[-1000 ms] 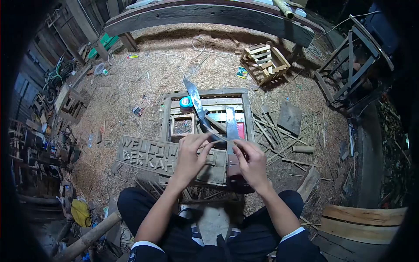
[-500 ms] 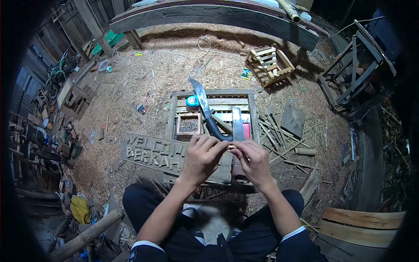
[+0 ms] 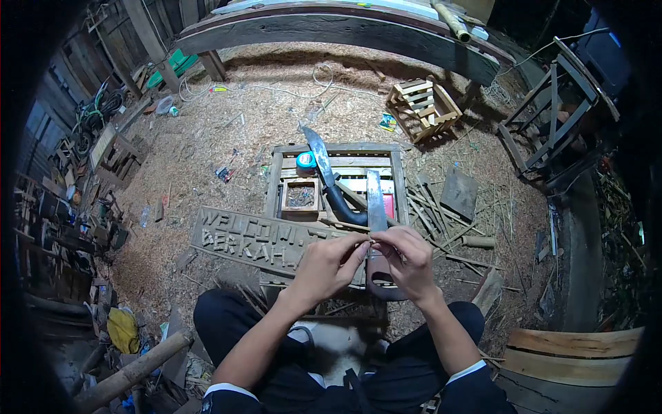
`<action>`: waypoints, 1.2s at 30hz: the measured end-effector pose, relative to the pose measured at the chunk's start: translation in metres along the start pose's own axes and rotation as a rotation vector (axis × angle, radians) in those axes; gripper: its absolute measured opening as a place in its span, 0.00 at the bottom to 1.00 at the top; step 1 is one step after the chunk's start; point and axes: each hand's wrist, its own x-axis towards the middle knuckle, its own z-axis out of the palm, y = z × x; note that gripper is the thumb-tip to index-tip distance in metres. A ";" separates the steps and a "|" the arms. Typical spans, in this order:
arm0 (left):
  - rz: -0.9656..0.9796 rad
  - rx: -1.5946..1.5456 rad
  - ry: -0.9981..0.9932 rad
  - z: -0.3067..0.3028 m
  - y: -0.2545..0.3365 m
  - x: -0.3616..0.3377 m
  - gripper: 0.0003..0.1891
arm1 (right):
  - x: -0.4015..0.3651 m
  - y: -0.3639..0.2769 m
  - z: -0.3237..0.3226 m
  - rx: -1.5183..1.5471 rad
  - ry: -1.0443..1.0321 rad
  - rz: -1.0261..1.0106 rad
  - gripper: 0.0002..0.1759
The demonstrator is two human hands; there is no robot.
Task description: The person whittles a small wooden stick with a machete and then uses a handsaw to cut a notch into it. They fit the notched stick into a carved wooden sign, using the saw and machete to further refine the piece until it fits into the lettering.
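Observation:
My left hand [image 3: 329, 268] and my right hand [image 3: 408, 261] meet over the near side of a low slatted wooden table [image 3: 277, 164]. The fingertips of both are pinched together on a tiny pale piece, too small to make out. Just under them lies a hand saw [image 3: 375, 200], its brown handle toward me. Left of it, a board with raised wooden letters [image 3: 238, 231] reads "WELCOM…" and "BERKAH"; my left hand covers its right part. A machete [image 3: 320, 155] with a black handle, a blue tape measure [image 3: 305, 160] and a small wooden box [image 3: 285, 201] of small bits rest farther back.
Thin sticks and a flat board [image 3: 459, 193] lie on the ground at the right. A slatted crate [image 3: 448, 116] sits farther back, before a long bench [image 3: 338, 29]. Wood shavings cover the floor. A pole [image 3: 134, 371] juts in at lower left.
Both hands have turned and lowered slightly, with the left fingers now straighter. More of the saw's handle shows beneath them. The fingertips stay pinched together.

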 end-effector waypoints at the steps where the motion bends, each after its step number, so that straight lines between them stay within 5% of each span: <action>1: 0.001 0.000 0.000 -0.002 0.004 0.000 0.09 | 0.001 -0.002 -0.001 -0.001 0.001 -0.001 0.12; 3: -0.268 -0.127 -0.151 -0.008 0.016 0.003 0.09 | 0.004 -0.007 -0.003 -0.049 0.071 -0.102 0.13; 7: -0.309 -0.136 -0.134 -0.006 0.021 0.000 0.09 | 0.003 -0.013 -0.001 -0.148 0.123 -0.153 0.12; 13: 0.121 0.282 0.016 -0.005 -0.001 -0.002 0.07 | 0.004 -0.010 -0.002 -0.150 -0.035 -0.108 0.10; 18: 0.195 0.443 0.024 -0.007 0.002 0.001 0.09 | 0.003 -0.012 -0.002 0.354 -0.196 0.376 0.12; 22: 0.181 0.361 0.044 0.002 -0.008 -0.001 0.10 | 0.004 -0.012 -0.004 0.435 -0.259 0.482 0.13; 33: -0.330 -0.313 -0.154 -0.005 -0.005 0.003 0.08 | 0.006 -0.008 0.000 0.057 -0.107 -0.045 0.09; 36: -0.394 -0.413 -0.341 -0.016 -0.015 0.007 0.09 | 0.003 0.001 -0.003 0.306 -0.259 0.192 0.08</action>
